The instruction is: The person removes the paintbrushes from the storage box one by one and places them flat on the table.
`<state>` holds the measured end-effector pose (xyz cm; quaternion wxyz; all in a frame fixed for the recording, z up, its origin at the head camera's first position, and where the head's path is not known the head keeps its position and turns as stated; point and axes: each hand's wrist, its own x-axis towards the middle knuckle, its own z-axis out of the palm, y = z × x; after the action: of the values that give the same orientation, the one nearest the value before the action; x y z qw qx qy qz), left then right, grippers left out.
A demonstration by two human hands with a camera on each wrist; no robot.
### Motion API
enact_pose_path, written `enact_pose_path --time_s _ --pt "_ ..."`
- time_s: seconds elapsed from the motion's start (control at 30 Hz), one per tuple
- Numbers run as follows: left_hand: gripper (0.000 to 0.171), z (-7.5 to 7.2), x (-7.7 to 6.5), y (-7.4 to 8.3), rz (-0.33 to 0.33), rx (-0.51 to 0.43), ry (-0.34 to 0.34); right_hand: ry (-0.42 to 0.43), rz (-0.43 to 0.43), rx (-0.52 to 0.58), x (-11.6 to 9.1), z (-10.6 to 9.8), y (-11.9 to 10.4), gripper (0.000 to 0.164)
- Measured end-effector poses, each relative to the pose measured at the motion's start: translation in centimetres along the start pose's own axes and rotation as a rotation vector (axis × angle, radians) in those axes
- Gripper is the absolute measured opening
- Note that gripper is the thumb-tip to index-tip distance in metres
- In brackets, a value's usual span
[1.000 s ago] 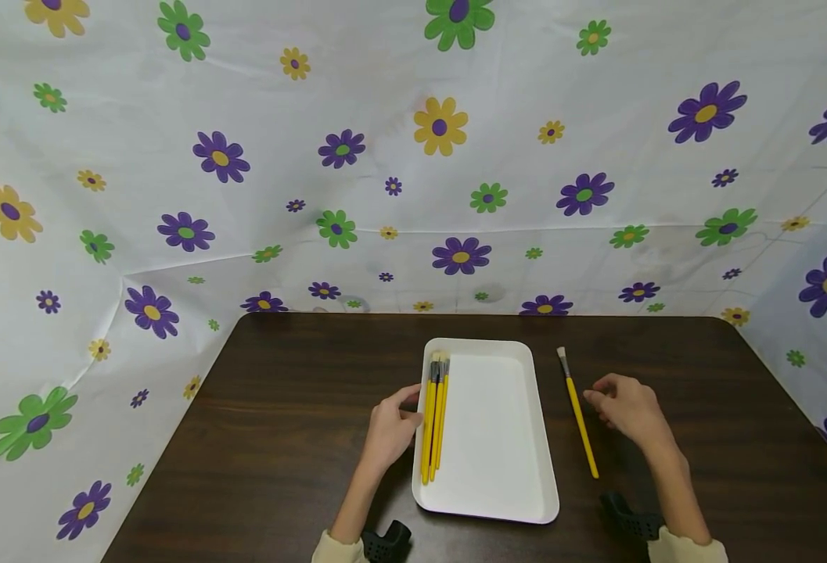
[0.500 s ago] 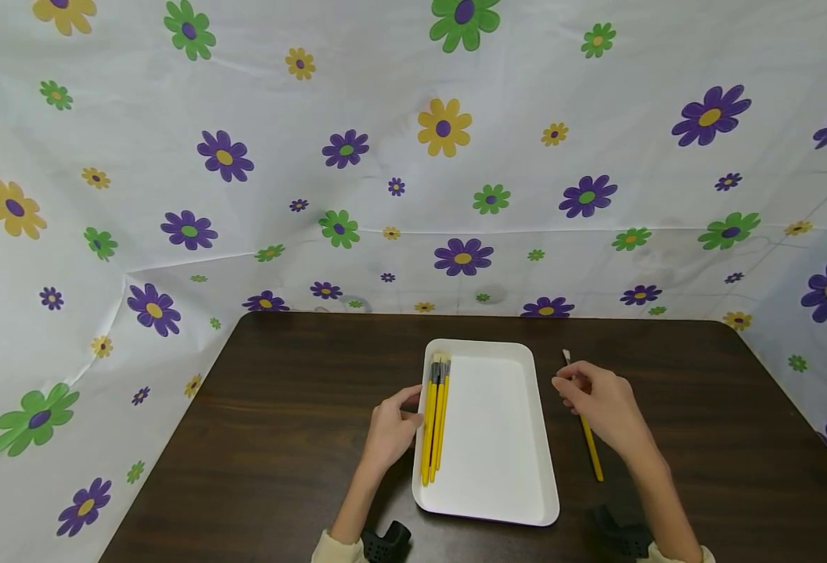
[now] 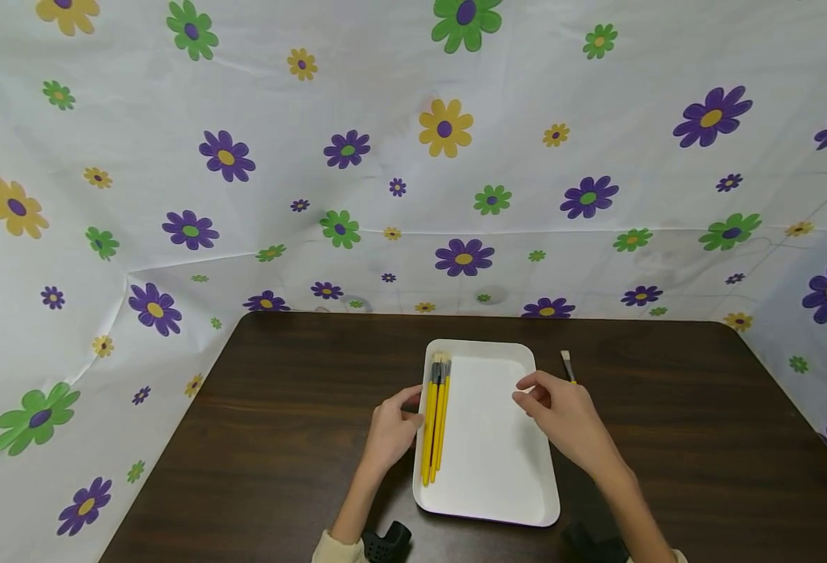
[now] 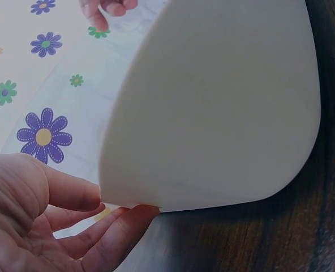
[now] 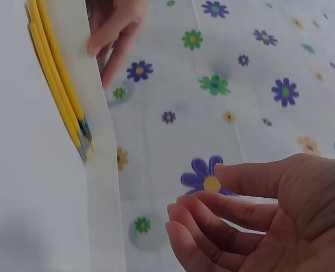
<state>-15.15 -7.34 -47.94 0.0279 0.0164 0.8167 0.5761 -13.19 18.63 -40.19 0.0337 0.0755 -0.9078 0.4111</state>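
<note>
A white tray (image 3: 494, 461) lies on the dark table, and several yellow-handled paintbrushes (image 3: 435, 422) rest side by side along its left inner wall. My left hand (image 3: 390, 428) holds the tray's left edge between thumb and fingertips; the left wrist view shows that pinch on the tray's edge (image 4: 213, 187) closely. Over the tray's right rim hovers my right hand (image 3: 566, 414), holding nothing, its thumb and fingers loosely bent and apart in the right wrist view. Another paintbrush (image 3: 567, 365) lies on the table right of the tray, mostly hidden by the right hand.
The dark wooden table (image 3: 300, 407) spreads out on both sides of the tray. Behind it and along its sides hangs a white flower-patterned cloth (image 3: 378, 102). Black wrist mounts (image 3: 387, 541) sit below both hands near the front.
My right hand has moved left, from beside the loose paintbrush, across it, to over the tray's right edge. The left hand, tray and brushes have stayed put.
</note>
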Motion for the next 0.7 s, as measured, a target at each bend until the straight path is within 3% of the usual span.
enact_pose_path --time_s 0.4,0.57,0.7 --pt "0.044 0.0 0.1 -0.1 0.000 0.010 -0.001 -0.060 0.025 0.049 -0.2 4.5 -2.1 0.012" --pt "0.044 0.0 0.1 -0.1 0.003 0.015 0.000 -0.032 -0.006 0.053 -0.3 5.9 -1.9 0.012" --pt "0.044 0.0 0.1 -0.1 -0.003 0.019 0.005 0.000 0.016 0.065 -0.2 6.7 -1.7 0.019"
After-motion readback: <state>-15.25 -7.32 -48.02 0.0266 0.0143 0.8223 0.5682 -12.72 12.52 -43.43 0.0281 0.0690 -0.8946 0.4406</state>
